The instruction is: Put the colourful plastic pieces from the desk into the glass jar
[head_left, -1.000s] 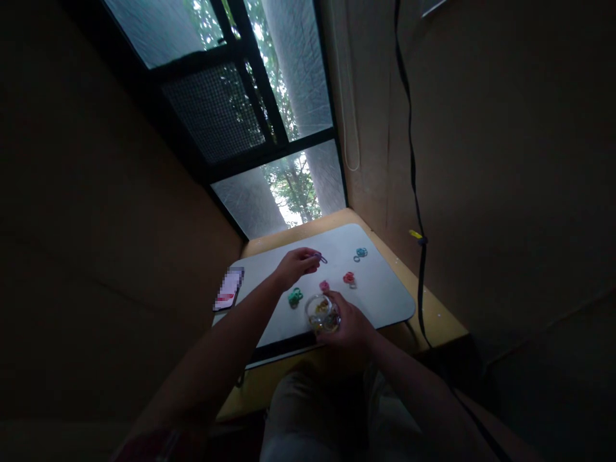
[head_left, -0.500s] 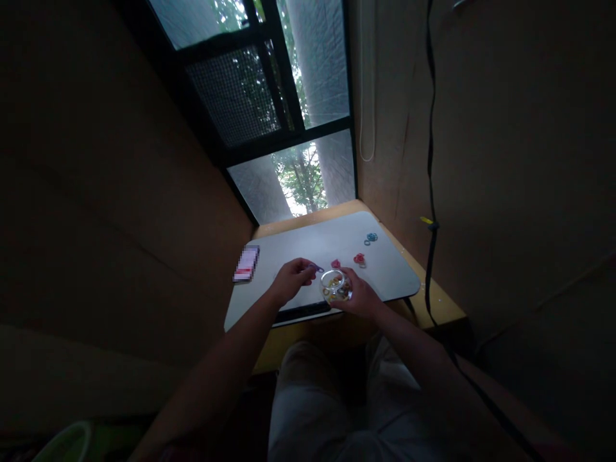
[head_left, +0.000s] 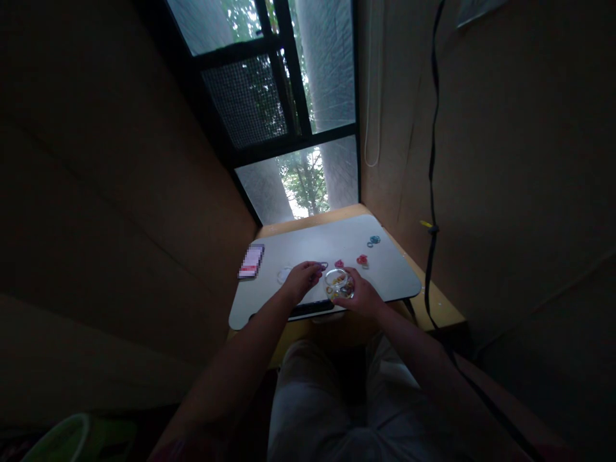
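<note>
White and flat, a board (head_left: 332, 232) extends beneath and beyond both hands. The left hand (head_left: 302, 281) is pinched at the fingertips; the right hand (head_left: 363, 296) is curled against the side of a clear jar (head_left: 335, 271), between the hands. Whether the jar rests or is raised, I cannot tell. A phone (head_left: 251, 262) lies well left of the left hand, with a clear round piece (head_left: 282, 276) just beside that hand. Beyond the right hand are a red cluster (head_left: 362, 259), a blue cluster (head_left: 375, 239) farther out and a pink cluster (head_left: 339, 264) just past the jar. Smallest is a purple loop (head_left: 324, 265) in the left fingertips, near the jar. Risks noted: a slack pinch could drop the loop; a slipping right grip could tip the jar and spill its yellowish pieces (head_left: 329, 290) among the clusters.
</note>
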Available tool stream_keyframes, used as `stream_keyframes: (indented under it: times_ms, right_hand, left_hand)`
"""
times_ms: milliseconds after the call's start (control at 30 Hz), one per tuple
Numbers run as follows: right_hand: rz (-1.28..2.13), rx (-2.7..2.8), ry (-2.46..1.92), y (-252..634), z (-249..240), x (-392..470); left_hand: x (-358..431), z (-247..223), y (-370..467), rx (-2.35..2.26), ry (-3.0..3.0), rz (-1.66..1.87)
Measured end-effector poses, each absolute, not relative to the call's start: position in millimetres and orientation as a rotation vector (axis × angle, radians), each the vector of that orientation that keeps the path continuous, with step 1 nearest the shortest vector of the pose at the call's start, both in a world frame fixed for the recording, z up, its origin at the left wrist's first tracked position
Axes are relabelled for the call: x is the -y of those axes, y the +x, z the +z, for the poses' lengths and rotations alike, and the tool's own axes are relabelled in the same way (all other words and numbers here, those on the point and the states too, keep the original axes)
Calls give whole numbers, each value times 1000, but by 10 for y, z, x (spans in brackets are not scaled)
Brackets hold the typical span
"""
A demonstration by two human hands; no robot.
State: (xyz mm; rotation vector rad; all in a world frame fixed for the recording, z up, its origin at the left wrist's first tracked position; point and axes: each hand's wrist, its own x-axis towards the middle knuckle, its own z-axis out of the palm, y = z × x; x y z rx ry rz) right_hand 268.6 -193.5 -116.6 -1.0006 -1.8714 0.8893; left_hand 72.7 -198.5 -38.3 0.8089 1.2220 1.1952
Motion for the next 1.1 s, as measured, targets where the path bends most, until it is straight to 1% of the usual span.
stream_keyframes:
  times_ms: [100, 233, 467, 733, 1100]
  right_hand:
    - [891, 1874, -1004, 2684, -1172, 1934]
    - [876, 1874, -1006, 2679, -1178, 1932]
    - [879, 1883, -996, 2682, -1154, 1936]
    - [880, 1884, -1013, 2682, -1146, 1944]
    - [874, 1892, -1017, 2681, -1122, 1952]
  left_hand:
    - [1939, -431, 728, -1167, 721, 1228]
    - [1940, -418, 741, -1206, 747, 1195]
    - [1984, -354, 796, -1329, 918, 1088]
    - [2022, -313, 812, -1379, 1202, 1065]
    - [2045, -283, 796, -1419, 1307, 994]
